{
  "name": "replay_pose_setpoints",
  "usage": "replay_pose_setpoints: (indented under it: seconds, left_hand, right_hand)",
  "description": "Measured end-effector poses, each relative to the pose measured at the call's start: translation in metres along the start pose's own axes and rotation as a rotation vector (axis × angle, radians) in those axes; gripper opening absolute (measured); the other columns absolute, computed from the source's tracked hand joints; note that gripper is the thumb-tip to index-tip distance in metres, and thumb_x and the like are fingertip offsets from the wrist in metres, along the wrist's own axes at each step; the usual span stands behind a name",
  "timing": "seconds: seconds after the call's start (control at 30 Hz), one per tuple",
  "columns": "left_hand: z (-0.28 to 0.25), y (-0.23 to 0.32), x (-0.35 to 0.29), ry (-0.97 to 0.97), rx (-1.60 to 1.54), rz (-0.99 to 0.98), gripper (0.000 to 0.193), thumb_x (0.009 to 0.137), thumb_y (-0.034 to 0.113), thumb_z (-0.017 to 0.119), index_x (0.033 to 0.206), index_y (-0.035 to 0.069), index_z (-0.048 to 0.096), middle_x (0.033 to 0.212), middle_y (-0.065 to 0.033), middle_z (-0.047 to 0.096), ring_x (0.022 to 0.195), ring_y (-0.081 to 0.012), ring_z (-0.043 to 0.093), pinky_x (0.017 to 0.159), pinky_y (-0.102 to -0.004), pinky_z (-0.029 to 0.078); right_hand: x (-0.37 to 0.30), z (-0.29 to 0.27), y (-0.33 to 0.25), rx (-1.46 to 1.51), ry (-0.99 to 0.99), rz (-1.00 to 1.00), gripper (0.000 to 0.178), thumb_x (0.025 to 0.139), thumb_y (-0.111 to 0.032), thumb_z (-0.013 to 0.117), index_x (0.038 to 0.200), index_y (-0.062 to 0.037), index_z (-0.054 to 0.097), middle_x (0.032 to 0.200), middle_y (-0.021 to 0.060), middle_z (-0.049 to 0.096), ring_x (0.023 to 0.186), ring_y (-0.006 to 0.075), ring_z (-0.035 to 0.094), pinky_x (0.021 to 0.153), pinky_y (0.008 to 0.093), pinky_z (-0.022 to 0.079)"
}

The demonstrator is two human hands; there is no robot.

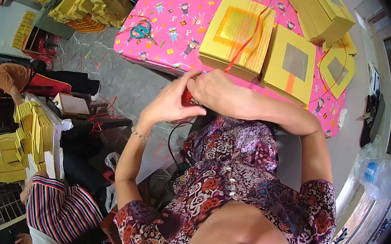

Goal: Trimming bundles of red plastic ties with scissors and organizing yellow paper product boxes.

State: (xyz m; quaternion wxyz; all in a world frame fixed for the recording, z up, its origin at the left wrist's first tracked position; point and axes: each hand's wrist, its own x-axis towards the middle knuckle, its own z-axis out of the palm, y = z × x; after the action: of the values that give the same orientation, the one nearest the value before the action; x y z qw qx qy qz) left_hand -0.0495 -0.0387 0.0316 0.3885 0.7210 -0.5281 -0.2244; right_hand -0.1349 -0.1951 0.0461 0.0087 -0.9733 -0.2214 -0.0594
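The small thing at the centre (187,98) is red. Toward one o'clock, the desk (202,8) is pink, printed with multicoloured cartoon figures; the first stack (238,27) there is yellow with an orange-framed square, crossed by a red strip (246,44). The stack at two o'clock (294,66) is yellow with a grey square. At eleven, the scissors (143,31) have teal handles. At six, the blouse (230,180) is purple, flowered orange-red and white.
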Motion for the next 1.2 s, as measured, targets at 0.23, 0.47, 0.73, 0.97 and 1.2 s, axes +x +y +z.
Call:
replay_pose_setpoints:
  seconds: [0.23,0.47,0.73,0.97,1.2]
  left_hand:
    - [-0.001,-0.009,-0.007,-0.031,0.12,-0.074,0.037,0.085,0.015,0.058,0.118,0.003,0.045,0.085,-0.0182,0.063,0.079,-0.0403,0.059,0.066,-0.0436,0.046]
    - [-0.019,-0.019,-0.021,0.222,-0.027,-0.166,0.018,0.093,0.011,0.048,0.107,0.004,0.058,0.074,-0.0036,0.061,0.059,-0.0136,0.051,0.056,-0.0283,0.041]
    - [0.017,-0.034,0.007,0.645,-0.427,-0.034,0.027,0.099,0.025,0.045,0.1,0.002,0.059,0.064,0.0059,0.042,0.058,-0.0045,0.038,0.051,-0.0233,0.032]
    - [0.033,-0.021,0.032,0.754,-0.359,0.036,0.025,0.093,0.003,0.042,0.113,0.0,0.057,0.08,-0.0063,0.063,0.076,-0.0113,0.057,0.068,-0.0299,0.047]
    - [-0.005,0.007,0.01,0.932,-0.48,0.022,0.019,0.098,0.015,0.043,0.109,0.003,0.053,0.099,-0.0057,0.058,0.098,-0.0146,0.052,0.085,-0.0327,0.042]
  right_hand:
    - [-0.002,-0.015,0.025,0.311,-0.065,0.063,0.023,0.079,-0.019,0.061,0.09,0.0002,0.053,0.079,0.0178,0.062,0.074,0.0333,0.063,0.06,0.0427,0.048]
    - [-0.011,-0.034,0.069,0.33,0.152,0.153,0.019,0.085,-0.018,0.057,0.087,0.0001,0.054,0.081,0.0176,0.057,0.078,0.0361,0.059,0.064,0.0432,0.045]
    - [0.029,-0.007,0.022,0.777,0.658,0.413,0.017,0.087,-0.008,0.054,0.099,-0.001,0.063,0.088,0.014,0.057,0.079,0.031,0.06,0.066,0.0373,0.048]
    - [0.046,0.012,0.003,1.176,0.802,0.416,0.022,0.088,0.002,0.046,0.106,0.0037,0.058,0.107,0.0078,0.055,0.099,0.014,0.054,0.087,0.0269,0.042]
    - [0.042,-0.008,-0.009,0.441,0.707,0.244,0.052,0.083,-0.026,0.062,0.126,-0.0028,0.045,0.118,0.0187,0.05,0.114,0.0354,0.047,0.102,0.0507,0.032]
